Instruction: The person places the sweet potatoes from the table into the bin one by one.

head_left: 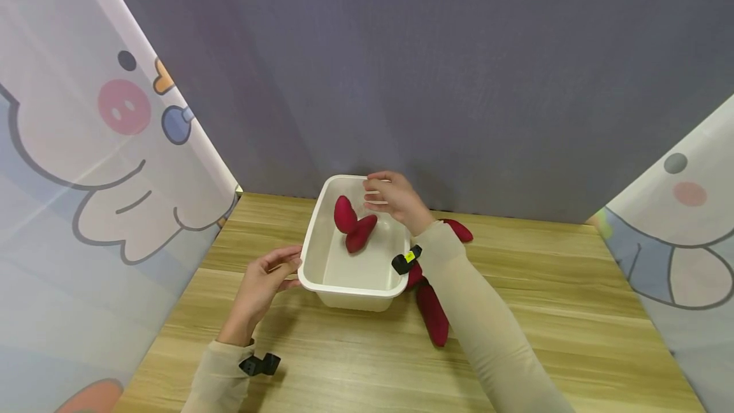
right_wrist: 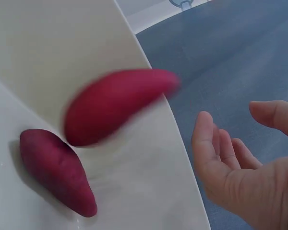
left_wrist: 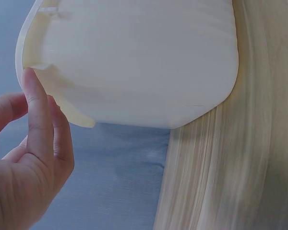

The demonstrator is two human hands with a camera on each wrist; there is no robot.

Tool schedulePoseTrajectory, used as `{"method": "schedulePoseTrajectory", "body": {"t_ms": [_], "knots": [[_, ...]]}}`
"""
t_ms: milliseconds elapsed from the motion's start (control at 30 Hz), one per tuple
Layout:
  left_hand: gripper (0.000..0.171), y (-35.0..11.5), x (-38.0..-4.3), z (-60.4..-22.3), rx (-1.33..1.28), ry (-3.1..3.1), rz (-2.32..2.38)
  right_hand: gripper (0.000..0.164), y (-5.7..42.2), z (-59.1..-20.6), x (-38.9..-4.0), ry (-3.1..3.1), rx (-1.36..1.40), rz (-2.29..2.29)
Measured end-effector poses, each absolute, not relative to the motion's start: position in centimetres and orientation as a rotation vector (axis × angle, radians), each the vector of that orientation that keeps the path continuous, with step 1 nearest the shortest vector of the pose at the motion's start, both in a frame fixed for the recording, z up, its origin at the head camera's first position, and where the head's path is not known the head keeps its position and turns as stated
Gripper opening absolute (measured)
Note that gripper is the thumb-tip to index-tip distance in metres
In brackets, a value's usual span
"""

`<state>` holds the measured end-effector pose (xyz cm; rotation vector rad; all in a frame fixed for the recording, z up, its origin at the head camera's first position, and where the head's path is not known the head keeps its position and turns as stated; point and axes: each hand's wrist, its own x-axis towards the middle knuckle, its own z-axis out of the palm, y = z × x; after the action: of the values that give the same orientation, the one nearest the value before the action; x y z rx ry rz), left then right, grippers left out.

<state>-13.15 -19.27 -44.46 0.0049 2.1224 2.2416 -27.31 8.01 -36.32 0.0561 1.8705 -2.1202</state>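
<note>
A white plastic basin [head_left: 358, 301] stands on the wooden table with two red sweet potatoes inside. One sweet potato [right_wrist: 55, 170] lies on the basin floor; the other [right_wrist: 117, 105] is blurred, as in motion, above it in the right wrist view. My right hand [head_left: 395, 199] is over the far right part of the basin, fingers parted and holding nothing. In the right wrist view this hand [right_wrist: 254, 167] is apart from both sweet potatoes. At the left rim, my left hand [head_left: 264, 289] touches the basin with its fingertips. The left wrist view shows a fingertip [left_wrist: 31, 81] right under the lip.
To the basin's right, partly hidden by the right arm, lie more sweet potatoes: one long one [head_left: 432, 314], one beside the basin [head_left: 414, 276], and one farther back [head_left: 459, 230]. A grey panel [head_left: 401, 81] rises behind the table, with cartoon-print curtains [head_left: 57, 209] at both sides.
</note>
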Motion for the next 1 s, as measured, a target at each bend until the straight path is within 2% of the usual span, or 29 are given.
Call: {"method": "schedulePoseTrajectory", "body": {"t_ms": [167, 400, 533, 1000], "knots": [[0.039, -19.3, -13.2, -44.4, 0.01, 2.119, 2.241, 0.033, 8.4, -35.9, -27.2, 1.832, 0.058, -2.162], [0.04, -19.4, -13.2, -44.4, -0.002, 2.11, 2.23, 0.042, 10.6, -34.2, -26.1, 1.834, -0.034, -2.238], [0.04, -19.4, -13.3, -44.3, -0.003, 2.115, 2.224, 0.04, 13.0, -33.9, -24.8, 1.895, -0.098, -2.223], [0.041, -19.9, -13.1, -43.8, -0.016, 2.106, 2.227, 0.044, 21.9, -38.8, -18.8, 2.142, -0.157, -2.011]]}}
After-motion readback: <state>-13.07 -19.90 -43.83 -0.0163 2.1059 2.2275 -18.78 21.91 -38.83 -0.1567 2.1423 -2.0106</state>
